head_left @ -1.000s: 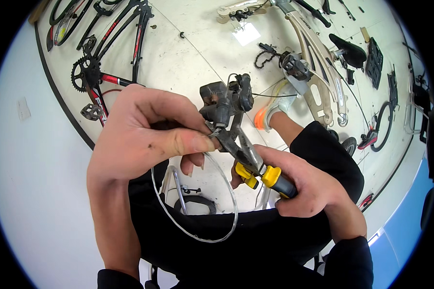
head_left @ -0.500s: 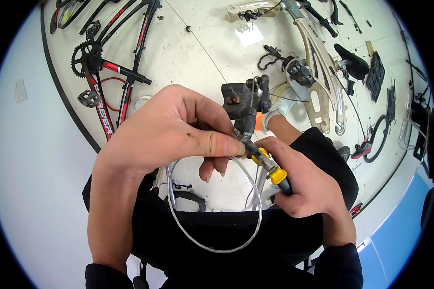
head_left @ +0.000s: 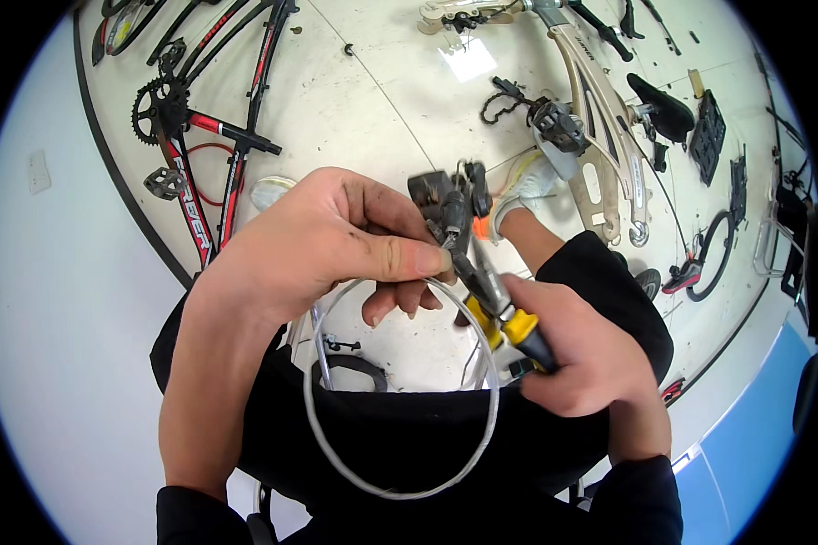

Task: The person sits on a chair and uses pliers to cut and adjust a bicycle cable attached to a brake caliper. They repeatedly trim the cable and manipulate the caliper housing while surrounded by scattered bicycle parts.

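Note:
Between the thumb and fingers of my left hand [head_left: 336, 241], I pinch a dark metal bicycle part [head_left: 453, 202] whose exact kind I cannot make out. A looped cable [head_left: 409, 496], silvery or clear-sheathed, hangs from the same grip down over my lap. My right hand [head_left: 586, 350] is wrapped round the yellow-and-black handles of a pair of pliers [head_left: 493, 292]. Their jaws point up and left at the lower end of the dark part, close to my left thumb tip. My fingers hide what lies exactly between the jaws.
A black-and-red bicycle frame with crankset [head_left: 162, 111] lies on the floor at left. At upper right lie a beige frame [head_left: 600, 109], a black saddle [head_left: 661, 107] and a black flat pedal-like block [head_left: 559, 125]. A small tyre [head_left: 354, 371] lies beneath my hands.
The dark part has dropped slightly and tipped toward me. The pliers have turned, their handles now spread wider apart, and the cable loop hangs a little lower.

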`<state>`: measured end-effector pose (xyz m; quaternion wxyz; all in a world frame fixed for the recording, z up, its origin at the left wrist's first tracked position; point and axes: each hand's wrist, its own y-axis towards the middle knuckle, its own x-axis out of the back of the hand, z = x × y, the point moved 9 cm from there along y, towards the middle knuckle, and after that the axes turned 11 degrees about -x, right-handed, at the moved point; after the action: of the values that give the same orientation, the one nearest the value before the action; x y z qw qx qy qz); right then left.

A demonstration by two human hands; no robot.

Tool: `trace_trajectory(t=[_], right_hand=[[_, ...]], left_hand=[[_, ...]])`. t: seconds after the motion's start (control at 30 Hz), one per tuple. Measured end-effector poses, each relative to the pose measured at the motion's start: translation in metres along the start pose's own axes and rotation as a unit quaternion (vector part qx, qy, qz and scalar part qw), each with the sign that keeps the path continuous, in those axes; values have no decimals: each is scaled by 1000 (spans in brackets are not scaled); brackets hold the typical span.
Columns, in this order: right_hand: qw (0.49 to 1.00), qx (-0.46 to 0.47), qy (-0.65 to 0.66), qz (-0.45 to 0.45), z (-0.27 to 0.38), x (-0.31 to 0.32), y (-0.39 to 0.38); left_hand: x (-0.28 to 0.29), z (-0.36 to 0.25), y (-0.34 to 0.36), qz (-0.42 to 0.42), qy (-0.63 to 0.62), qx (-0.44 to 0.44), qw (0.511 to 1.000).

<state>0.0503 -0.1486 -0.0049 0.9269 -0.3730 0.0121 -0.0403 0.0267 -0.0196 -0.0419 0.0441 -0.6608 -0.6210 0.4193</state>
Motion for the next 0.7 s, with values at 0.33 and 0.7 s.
trace_trajectory(t=[0.33, 0.7], right_hand=[[991, 18, 129, 43, -4, -5, 2], [987, -56, 139, 60, -10, -14, 20]], left_hand=[[-9, 10, -2, 35, -23, 37, 998], [10, -3, -21, 19, 141, 74, 987]])
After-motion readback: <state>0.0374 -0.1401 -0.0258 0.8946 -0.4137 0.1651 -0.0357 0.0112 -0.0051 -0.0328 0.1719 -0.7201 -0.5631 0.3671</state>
